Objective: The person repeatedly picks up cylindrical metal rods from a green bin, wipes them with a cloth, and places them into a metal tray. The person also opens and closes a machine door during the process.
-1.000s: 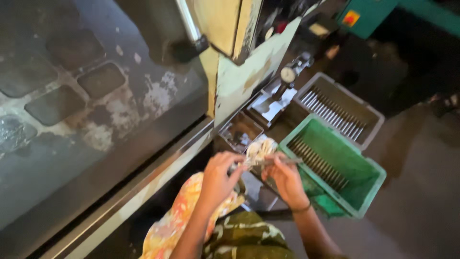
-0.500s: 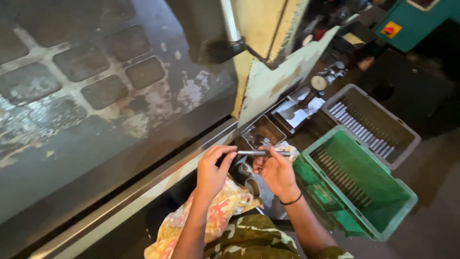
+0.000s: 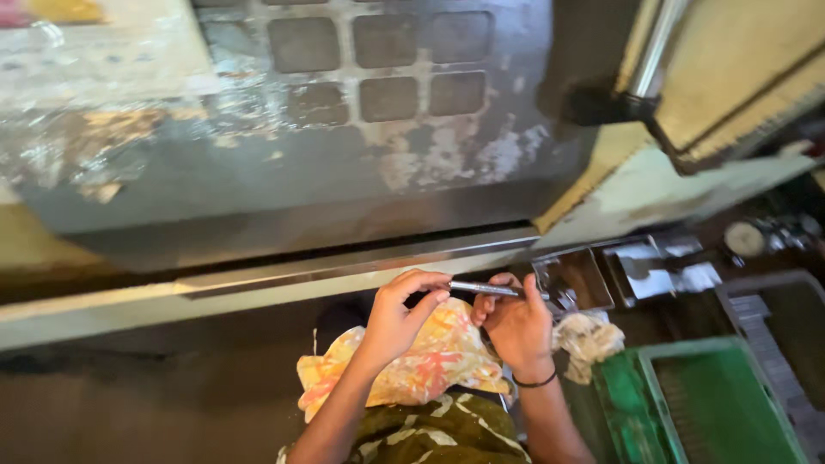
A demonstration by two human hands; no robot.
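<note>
From the head camera, the left hand point(image 3: 397, 314) and the right hand point(image 3: 516, 325) share one slim metal rod point(image 3: 483, 289), held level between them just above the lap. The left hand pinches its near end with fingertips and thumb; the right hand is curled around the other end, which pokes out past the knuckles. The rod looks stiff, light and smooth, likely slippery if oily, so a grip toward each end, as here, seems the surest hold. Under the hands lies a yellow and orange patterned cloth point(image 3: 430, 361) over camouflage trousers. A crumpled pale rag point(image 3: 589, 339) sits just right of the right hand, beside a green plastic crate point(image 3: 653, 404). Ahead runs a worn grey machine bed point(image 3: 326, 172) with a steel rail, in a dim workshop.
</note>
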